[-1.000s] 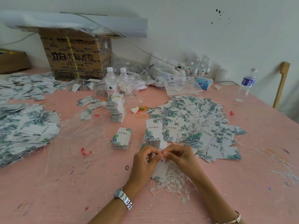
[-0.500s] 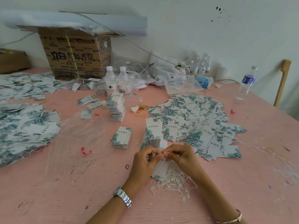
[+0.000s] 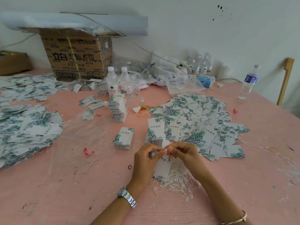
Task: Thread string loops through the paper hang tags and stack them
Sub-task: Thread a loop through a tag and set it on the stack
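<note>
Two hands meet fingertip to fingertip above the pink worktop (image 3: 65, 184): the left hand (image 3: 146, 158), fingers curled, pinches the top of a white paper hang tag (image 3: 162, 168) that hangs between the wrists, and the right hand (image 3: 183, 153) pinches a small white bit (image 3: 165, 150) at that same top edge; whether it is string is too small to tell. Under the tag lies a tangle of white string loops (image 3: 177, 181). A low stack of leaf-printed tags (image 3: 124, 138) sits just left of the hands, and a wide spread of loose tags (image 3: 194, 117) lies beyond them.
</note>
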Demonstrator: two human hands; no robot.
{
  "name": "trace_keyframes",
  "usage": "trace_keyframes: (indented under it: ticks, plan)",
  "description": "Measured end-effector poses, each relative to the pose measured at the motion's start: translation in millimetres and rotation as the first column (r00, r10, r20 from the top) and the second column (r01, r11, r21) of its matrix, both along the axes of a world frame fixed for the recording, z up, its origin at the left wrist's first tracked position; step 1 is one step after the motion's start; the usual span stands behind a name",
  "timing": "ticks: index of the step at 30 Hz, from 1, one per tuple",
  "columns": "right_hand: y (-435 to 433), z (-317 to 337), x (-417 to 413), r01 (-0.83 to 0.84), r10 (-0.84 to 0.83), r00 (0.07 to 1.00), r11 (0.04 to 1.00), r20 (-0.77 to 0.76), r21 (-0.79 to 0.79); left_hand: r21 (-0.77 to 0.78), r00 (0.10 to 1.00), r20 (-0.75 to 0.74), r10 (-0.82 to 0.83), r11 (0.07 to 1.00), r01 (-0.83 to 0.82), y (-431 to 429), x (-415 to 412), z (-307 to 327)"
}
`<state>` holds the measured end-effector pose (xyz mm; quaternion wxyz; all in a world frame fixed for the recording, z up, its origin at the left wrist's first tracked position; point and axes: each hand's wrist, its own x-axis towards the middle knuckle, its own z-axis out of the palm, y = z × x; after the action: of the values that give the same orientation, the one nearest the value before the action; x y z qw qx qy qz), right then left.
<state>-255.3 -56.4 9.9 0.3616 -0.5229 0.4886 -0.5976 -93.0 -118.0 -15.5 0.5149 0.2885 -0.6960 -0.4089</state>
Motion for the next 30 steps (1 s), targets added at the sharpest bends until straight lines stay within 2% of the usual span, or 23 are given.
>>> trace_keyframes:
  ticks: [8, 10, 13, 15, 18, 20, 30]
  plan:
    - [-1, -1, -3, 0.027, -0.030, 0.993, 0.999, 0.113, 0.030, -0.002, 0.996, 0.024, 0.082, 0.997, -0.082, 1, 0, 2]
    - [-2, -1, -4, 0.018, -0.024, 0.986, 0.999, 0.163, 0.033, -0.032, 0.987, 0.078, 0.139, 0.990, -0.137, 0, 1, 2]
    - [-2, 0, -9, -0.016, 0.007, 0.962, 0.999, 0.272, 0.033, -0.068, 0.950, 0.237, 0.204, 0.979, -0.193, -4, 0, -2]
    - [-2, 1, -11, -0.035, 0.024, 0.937, 0.999, 0.349, 0.024, -0.029, 0.936, 0.305, 0.179, 0.984, -0.179, -5, -1, -4]
    - [-2, 3, -12, -0.024, 0.023, 0.888, 1.000, 0.458, -0.004, 0.087, 0.940, 0.331, 0.080, 0.990, -0.115, -7, -1, -6]
    - [-3, 4, -12, -0.005, 0.012, 0.863, 1.000, 0.506, -0.016, 0.110, 0.937, 0.346, 0.047, 0.990, -0.090, -8, 0, -8]
    - [-6, 5, -18, 0.073, -0.042, 0.782, 0.997, 0.621, -0.024, 0.246, 0.974, 0.214, -0.067, 0.969, 0.013, -6, 0, -4]
